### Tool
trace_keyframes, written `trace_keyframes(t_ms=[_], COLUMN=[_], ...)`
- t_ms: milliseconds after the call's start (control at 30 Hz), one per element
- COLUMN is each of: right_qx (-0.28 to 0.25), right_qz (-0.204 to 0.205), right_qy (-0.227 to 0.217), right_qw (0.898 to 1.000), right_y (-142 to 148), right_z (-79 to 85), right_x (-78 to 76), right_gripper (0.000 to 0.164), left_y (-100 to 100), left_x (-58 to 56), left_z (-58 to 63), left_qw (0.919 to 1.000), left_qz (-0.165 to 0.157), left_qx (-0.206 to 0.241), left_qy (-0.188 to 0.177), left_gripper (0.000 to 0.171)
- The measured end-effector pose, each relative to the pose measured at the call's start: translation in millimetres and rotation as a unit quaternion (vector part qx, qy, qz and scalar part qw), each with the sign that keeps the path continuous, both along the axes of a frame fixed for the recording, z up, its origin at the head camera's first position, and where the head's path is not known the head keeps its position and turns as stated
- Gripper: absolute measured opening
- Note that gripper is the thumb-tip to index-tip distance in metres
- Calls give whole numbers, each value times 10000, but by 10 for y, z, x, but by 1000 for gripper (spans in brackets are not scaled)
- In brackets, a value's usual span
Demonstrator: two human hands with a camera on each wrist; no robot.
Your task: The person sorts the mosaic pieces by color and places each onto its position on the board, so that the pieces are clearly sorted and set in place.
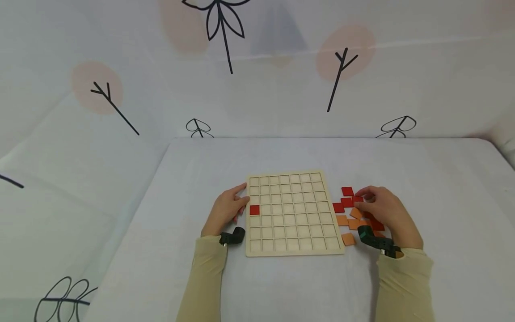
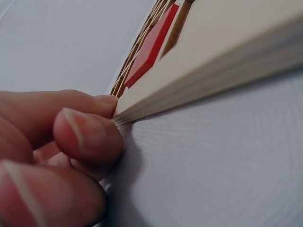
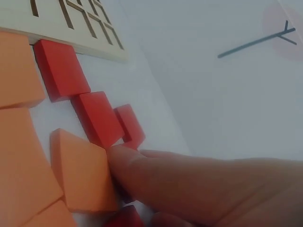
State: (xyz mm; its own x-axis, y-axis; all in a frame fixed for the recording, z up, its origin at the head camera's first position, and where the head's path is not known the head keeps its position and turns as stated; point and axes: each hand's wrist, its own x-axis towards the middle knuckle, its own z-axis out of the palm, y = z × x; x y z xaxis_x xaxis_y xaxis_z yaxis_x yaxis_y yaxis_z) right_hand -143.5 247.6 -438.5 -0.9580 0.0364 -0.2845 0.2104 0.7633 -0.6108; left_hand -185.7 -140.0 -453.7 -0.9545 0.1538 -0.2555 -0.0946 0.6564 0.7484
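A pale wooden grid board (image 1: 295,254) lies flat with one red tile (image 1: 255,209) set in its left column. At its left edge, my left hand (image 1: 225,209) holds the rim. In the left wrist view, one fingertip (image 2: 108,100) meets the top edge and others curl close beside it. To the right of the board, my right hand (image 1: 384,208) pinches a red tile (image 1: 357,200) between thumb and fingers. The right wrist view shows the thumb (image 3: 137,165) covering most of that tile, beside an orange tile (image 3: 87,175).
Several loose orange tiles (image 1: 348,239) and red tiles (image 1: 348,191) lie in a cluster along the board's right side, some partly under the right hand. A white cloth (image 1: 161,268) covers the table. A patterned fabric wall (image 1: 281,98) stands behind it.
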Motion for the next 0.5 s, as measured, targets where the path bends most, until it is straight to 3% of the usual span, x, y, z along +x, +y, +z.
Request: trace_keyframes(t_ms=[500], right_qx=[48], right_qz=[-116], right_qy=[-16], right_qw=[9999], right_y=[-23], right_z=[34], right_x=[23], right_gripper=[44], left_y=[-1], left_x=[1], left_z=[-5], left_qw=[10000], left_qz=[-4], left_qx=[17], left_qy=[20], left_gripper=[52])
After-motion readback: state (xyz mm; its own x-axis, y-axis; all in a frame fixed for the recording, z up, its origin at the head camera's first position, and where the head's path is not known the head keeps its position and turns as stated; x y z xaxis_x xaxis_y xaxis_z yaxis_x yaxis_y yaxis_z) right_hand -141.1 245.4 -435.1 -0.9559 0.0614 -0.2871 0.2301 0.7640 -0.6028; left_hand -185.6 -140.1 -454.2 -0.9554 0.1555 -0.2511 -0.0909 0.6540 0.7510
